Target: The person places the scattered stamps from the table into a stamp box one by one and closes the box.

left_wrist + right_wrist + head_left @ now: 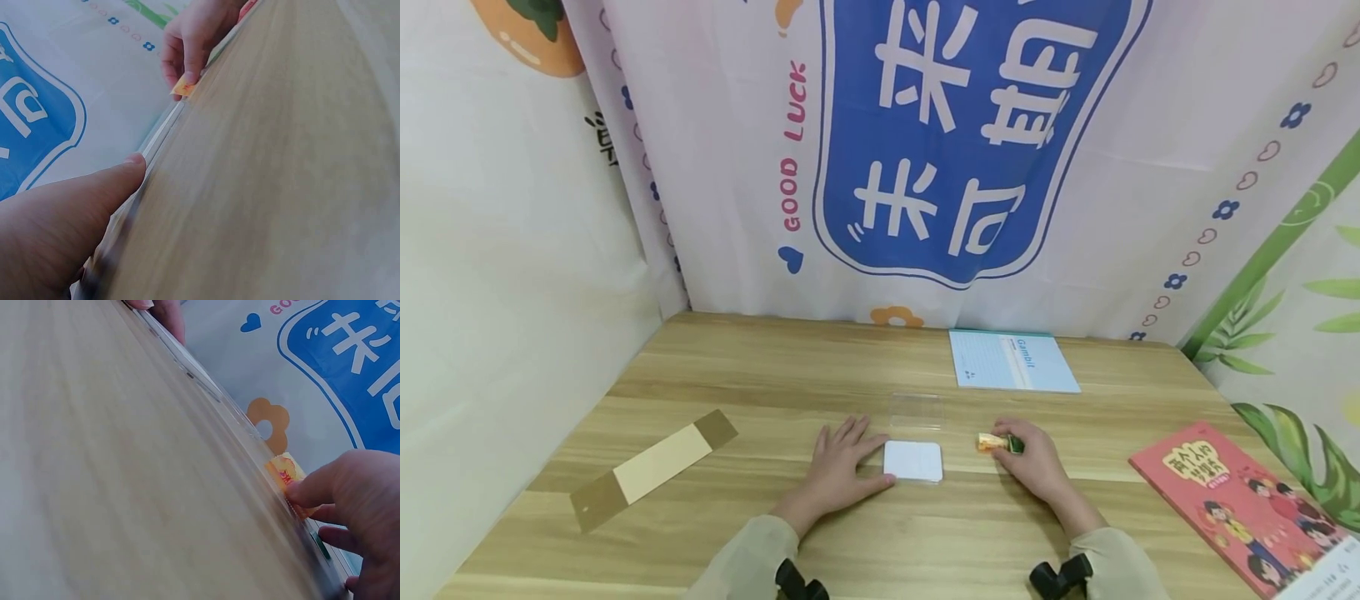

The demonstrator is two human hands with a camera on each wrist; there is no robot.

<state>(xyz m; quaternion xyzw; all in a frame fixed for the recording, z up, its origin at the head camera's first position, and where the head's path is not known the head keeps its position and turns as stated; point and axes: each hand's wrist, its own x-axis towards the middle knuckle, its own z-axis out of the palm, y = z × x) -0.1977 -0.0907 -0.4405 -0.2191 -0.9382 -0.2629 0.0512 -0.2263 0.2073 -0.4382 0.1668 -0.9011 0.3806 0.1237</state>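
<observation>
My left hand (844, 468) lies on the table with its fingers spread, its thumb at the near left corner of a white rounded card stack (913, 461) that seems to sit in a clear case. Just behind the stack is a flat clear plastic piece (916, 411). To the right, my right hand (1034, 457) pinches a small orange-and-yellow wrapped packet (287, 472) between thumb and fingers, at the tabletop. Something dark green (1016, 444) shows under those fingers; whether it is part of the packet I cannot tell.
On the left a brown strip with a cream middle (662, 461) lies aslant. A light blue notebook (1015, 361) lies at the back edge, against the printed curtain (737, 167). A red picture book (1232, 508) lies at the right, with a white sheet (1326, 575) over its near corner.
</observation>
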